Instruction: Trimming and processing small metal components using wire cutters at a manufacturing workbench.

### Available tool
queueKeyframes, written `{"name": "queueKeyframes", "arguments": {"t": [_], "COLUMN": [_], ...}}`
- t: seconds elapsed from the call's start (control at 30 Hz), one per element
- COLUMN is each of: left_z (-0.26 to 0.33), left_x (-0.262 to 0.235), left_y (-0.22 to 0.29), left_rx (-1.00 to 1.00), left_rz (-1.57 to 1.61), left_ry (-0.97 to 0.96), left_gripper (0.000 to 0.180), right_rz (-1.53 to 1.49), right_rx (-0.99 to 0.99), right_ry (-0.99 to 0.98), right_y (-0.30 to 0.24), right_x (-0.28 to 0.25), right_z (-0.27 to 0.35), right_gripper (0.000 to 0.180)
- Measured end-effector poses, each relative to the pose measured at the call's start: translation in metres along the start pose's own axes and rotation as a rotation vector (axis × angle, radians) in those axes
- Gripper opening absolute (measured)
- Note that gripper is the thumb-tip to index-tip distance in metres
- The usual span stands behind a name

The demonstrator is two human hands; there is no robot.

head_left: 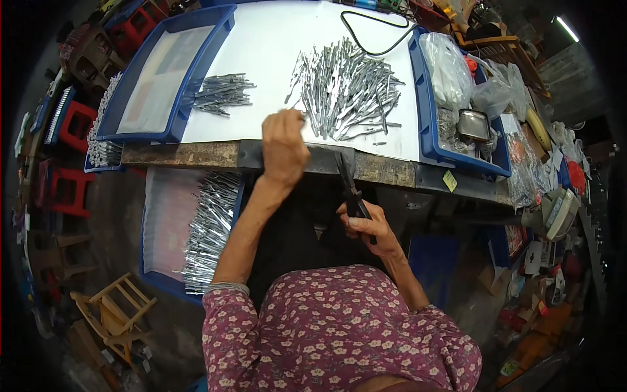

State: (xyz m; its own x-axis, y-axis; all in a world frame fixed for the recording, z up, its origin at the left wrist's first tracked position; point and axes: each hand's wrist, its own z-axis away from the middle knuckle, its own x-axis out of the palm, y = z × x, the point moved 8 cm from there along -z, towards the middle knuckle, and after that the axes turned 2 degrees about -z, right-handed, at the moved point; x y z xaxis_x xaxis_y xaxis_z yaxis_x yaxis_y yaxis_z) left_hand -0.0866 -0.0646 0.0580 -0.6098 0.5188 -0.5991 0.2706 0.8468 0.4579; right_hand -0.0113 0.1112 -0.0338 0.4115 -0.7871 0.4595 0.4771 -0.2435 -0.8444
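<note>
Left hand at the metal pile, right hand gripping pliers below the worktop edge.

Left hand reaches up over the worktop edge, fingers curled at the near fringe of the big loose pile of grey metal pieces; can't tell whether it has pinched one yet. Right hand is closed around the dark handles of the pliers, held low near the body, nose pointing up toward the worktop edge. A smaller bundle of the same metal pieces lies left of the main pile, just beside a blue tray with a clear sheet inside. Another blue tray to the right holds plastic bags and a small tin. Below the worktop on the left, a lower tray carries a long row of grey pieces. Black cable loops behind the pile.
</note>
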Motion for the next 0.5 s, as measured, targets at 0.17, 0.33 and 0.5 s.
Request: {"name": "queueKeyframes", "arguments": {"t": [0.17,0.33,0.5], "left_z": [-0.021,-0.017,-0.015], "left_x": [0.035,0.06,0.06], "left_y": [-0.068,-0.083,-0.091], "left_rx": [-0.207,-0.127,-0.195], "left_rz": [0.021,-0.041,-0.106], "left_ry": [-0.21,-0.27,-0.233], "left_gripper": [0.008,0.016,0.023], "right_rz": [0.141,0.314,0.38], "right_rx": [0.044,-0.014,-0.02], "right_ry": [0.02,0.035,0.035], "right_y": [0.011,0.009,0.008], "right_x": [-0.001,0.0,0.003], "right_z": [0.002,0.004,0.003], "right_gripper": [0.044,0.041,0.04]}}
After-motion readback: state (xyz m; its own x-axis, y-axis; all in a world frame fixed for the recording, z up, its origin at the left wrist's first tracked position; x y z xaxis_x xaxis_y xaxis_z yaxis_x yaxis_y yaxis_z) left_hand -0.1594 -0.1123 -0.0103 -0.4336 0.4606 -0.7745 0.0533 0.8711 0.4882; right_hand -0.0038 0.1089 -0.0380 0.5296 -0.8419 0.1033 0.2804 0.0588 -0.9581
